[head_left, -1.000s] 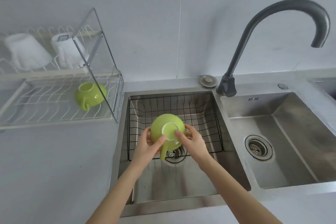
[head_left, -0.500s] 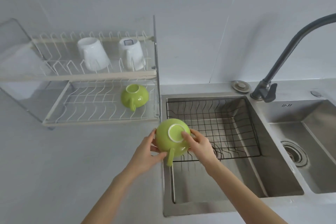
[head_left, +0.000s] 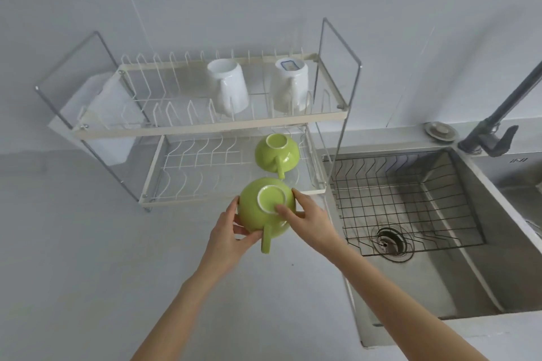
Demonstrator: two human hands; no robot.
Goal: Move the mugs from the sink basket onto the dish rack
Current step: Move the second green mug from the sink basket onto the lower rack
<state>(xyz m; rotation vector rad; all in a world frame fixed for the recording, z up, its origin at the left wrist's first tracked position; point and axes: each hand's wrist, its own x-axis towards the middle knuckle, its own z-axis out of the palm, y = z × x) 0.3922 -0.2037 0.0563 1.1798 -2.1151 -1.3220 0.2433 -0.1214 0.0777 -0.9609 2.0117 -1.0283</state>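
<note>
I hold a green mug (head_left: 265, 208) upside down, its handle pointing toward me, just in front of the dish rack's (head_left: 205, 126) lower shelf. My left hand (head_left: 228, 236) grips its left side and my right hand (head_left: 308, 218) grips its right side and base. A second green mug (head_left: 275, 154) rests upside down on the lower shelf's right end. Two white mugs (head_left: 230, 88) (head_left: 290, 83) stand inverted on the upper shelf. The wire sink basket (head_left: 410, 202) in the left sink holds nothing.
A dark faucet (head_left: 498, 126) rises at the right between two steel basins. A round sink plug (head_left: 441, 130) lies on the ledge behind the sink. A white cutlery holder (head_left: 108, 114) hangs on the rack's left end. Grey countertop (head_left: 88, 258) spreads below the rack.
Both hands carried the green mug out of the sink basket, leftward over the counter to the front of the rack's lower shelf. My view swung left with it.
</note>
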